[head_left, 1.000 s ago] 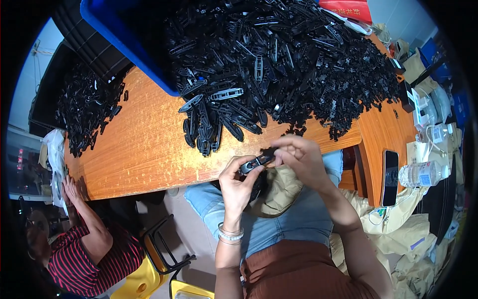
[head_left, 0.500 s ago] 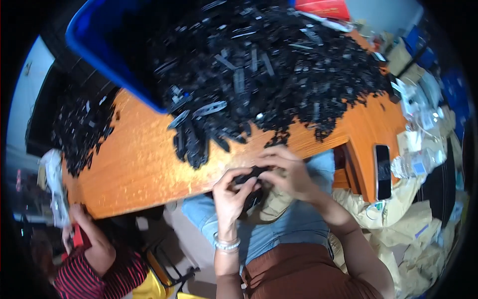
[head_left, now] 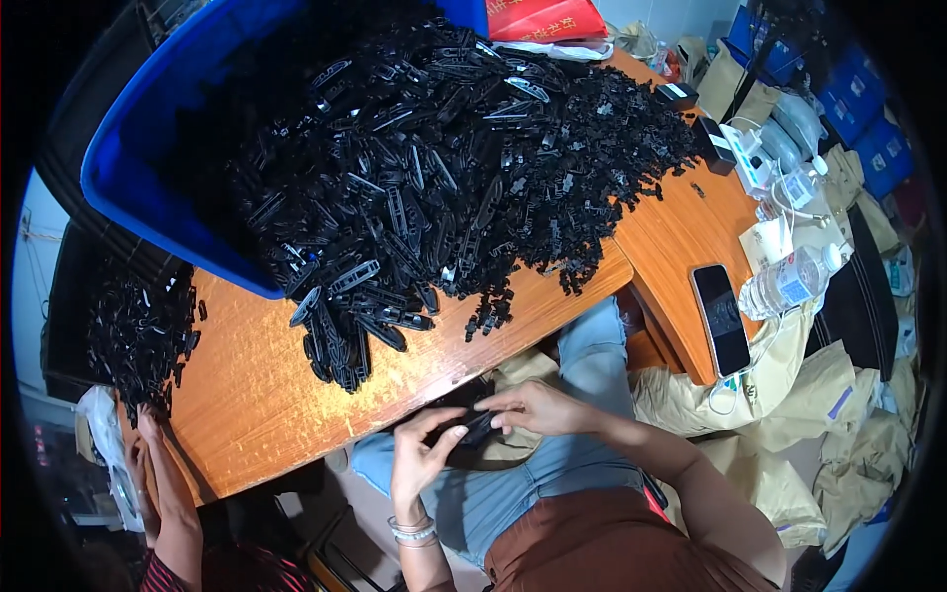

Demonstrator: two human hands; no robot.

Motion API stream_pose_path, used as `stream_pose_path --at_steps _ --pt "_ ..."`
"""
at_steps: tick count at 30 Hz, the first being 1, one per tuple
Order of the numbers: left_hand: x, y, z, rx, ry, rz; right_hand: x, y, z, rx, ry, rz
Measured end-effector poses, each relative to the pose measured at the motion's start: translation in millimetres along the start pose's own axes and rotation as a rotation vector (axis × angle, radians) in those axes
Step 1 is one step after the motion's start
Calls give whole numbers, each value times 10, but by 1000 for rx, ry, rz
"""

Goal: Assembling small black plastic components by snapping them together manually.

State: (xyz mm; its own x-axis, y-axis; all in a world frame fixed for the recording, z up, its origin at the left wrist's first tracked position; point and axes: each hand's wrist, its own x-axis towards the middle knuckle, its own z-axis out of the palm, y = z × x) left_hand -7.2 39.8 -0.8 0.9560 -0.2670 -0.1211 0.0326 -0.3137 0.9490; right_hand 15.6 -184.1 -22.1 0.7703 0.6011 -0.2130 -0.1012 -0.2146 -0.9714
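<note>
Orange wooden bench point(head_left: 247, 395) beyond both hands carries a heap of black plastic parts point(head_left: 444, 187), while over the lap the left hand point(head_left: 419, 459) and right hand point(head_left: 533, 407) pinch 1 black plastic piece point(head_left: 472, 430), seemingly mid-assembly, needing a firm press.

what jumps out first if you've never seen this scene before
The huge heap of black plastic parts spilling from a tipped blue bin over the orange wooden table fills the upper middle. Below the table edge, over the lap, the left hand and right hand meet on one small black part. At the right, a dark phone lies beside a clear water bottle.
</note>
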Motion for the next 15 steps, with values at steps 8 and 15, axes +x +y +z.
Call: stream_pose_path --at_steps 8,15 --pt "605 250 -206 670 574 368 309 -309 -1139 -859 1163 -449" --pt "868 125 -109 876 521 352 471 -234 -1524 -1373 1093 -75"
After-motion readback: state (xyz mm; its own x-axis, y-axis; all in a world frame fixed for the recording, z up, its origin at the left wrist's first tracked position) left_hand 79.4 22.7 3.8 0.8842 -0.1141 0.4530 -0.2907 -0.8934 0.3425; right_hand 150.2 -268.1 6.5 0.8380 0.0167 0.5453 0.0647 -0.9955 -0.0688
